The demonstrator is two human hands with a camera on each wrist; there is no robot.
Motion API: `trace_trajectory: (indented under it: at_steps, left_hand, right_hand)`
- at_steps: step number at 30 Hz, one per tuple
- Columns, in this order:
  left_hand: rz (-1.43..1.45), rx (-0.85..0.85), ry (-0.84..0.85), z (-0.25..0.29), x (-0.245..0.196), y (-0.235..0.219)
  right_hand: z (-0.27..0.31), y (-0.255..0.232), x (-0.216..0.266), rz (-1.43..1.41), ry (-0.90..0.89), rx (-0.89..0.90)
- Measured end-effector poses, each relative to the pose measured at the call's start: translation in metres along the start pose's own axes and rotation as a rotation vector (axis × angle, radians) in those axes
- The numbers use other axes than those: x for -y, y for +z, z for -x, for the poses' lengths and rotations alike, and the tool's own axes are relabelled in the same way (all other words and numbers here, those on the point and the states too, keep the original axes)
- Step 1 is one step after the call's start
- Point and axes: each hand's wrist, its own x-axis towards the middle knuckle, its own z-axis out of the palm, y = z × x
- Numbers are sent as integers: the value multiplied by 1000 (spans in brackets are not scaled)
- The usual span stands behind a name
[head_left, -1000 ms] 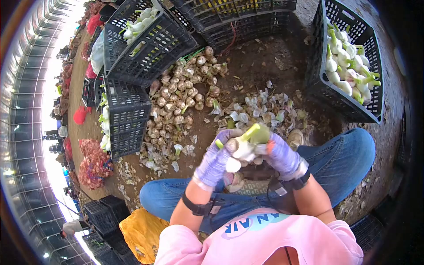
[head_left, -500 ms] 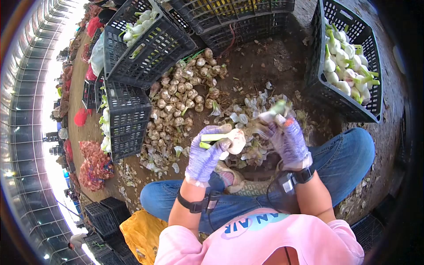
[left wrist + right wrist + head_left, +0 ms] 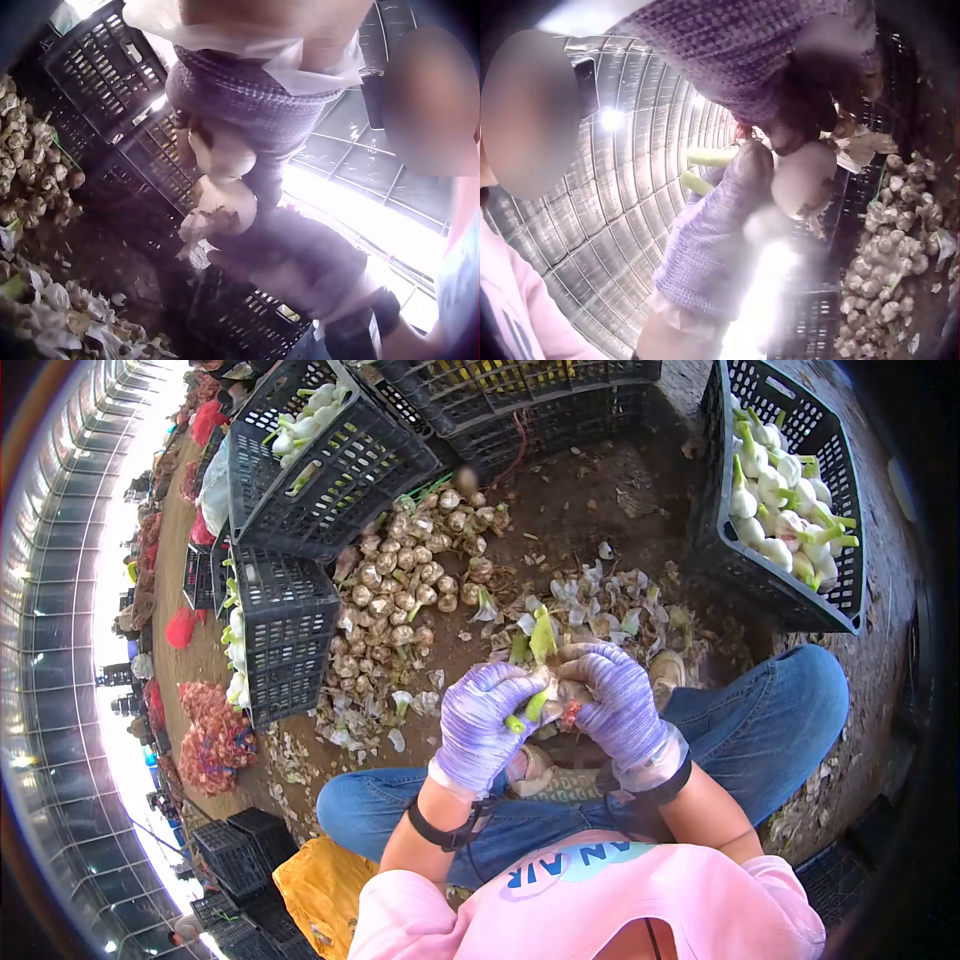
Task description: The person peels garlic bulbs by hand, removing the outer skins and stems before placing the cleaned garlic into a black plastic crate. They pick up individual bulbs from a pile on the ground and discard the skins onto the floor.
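In the head view my left hand (image 3: 485, 720), in a purple knit glove, grips garlic with two cut green stems (image 3: 525, 715) poking out by the thumb. Two pale garlic bulbs (image 3: 229, 199) show at its fingers in the left wrist view. My right hand (image 3: 615, 700), gloved alike, meets it from the other side, fingers and thumb pinching the outer skin of a garlic bulb (image 3: 804, 180). Between the hands a yellow-green leaf (image 3: 543, 635) stands up. Something orange-red (image 3: 570, 715) shows at the right thumb. Fingers partly hide the bulbs.
Unpeeled garlic (image 3: 400, 580) lies heaped on the ground ahead to the left, beside scattered peelings (image 3: 590, 600). A black crate (image 3: 780, 585) of trimmed garlic stands at the right; more black crates (image 3: 290, 625) stand at left and back. My jeans-clad legs (image 3: 760, 710) flank the hands.
Half a second ago my right hand was off to the right with a blurred strip of greenish peel. Now that peel has left it and it is back at the garlic in my left hand.
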Motion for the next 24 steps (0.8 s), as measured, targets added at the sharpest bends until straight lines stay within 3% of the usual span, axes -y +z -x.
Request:
trace_trajectory:
  at_steps: [2,3,5,6,9,10,11,13,15,17,19,21,24]
  left_hand:
    - [369,-22,-220,5,5,3]
    - [369,-20,-219,6,4,3]
    - [849,-128,-449,8,5,2]
    - [936,-86,-554,11,9,-1]
    - [923,-103,-650,10,7,-2]
    - [806,-161,-476,13,9,5]
    - [807,-161,-478,12,10,5]
    - [503,-59,-273,10,9,4]
    - [602,-44,-275,10,7,6]
    - [612,-32,-301,10,9,4]
    - [606,-75,-287,10,11,4]
    - [570,-110,-333,12,12,4]
    - [404,-77,-235,10,9,4]
  right_hand:
    - [2,-2,-4,-109,213,79]
    - [3,-4,-7,-110,214,77]
    - [5,-5,-12,-516,507,161]
    - [6,-6,-8,-698,569,157]
    - [3,-6,2,-875,513,101]
    - [2,-7,4,-874,514,101]
    - [1,-9,6,-820,502,116]
    - [2,-6,1,-765,493,133]
    - [3,-1,-10,-537,503,182]
    - [-2,-12,-4,-681,571,234]
    - [-1,-20,-9,-861,755,334]
    - [-1,-14,-4,-812,650,337]
    - [0,-6,13,-568,481,209]
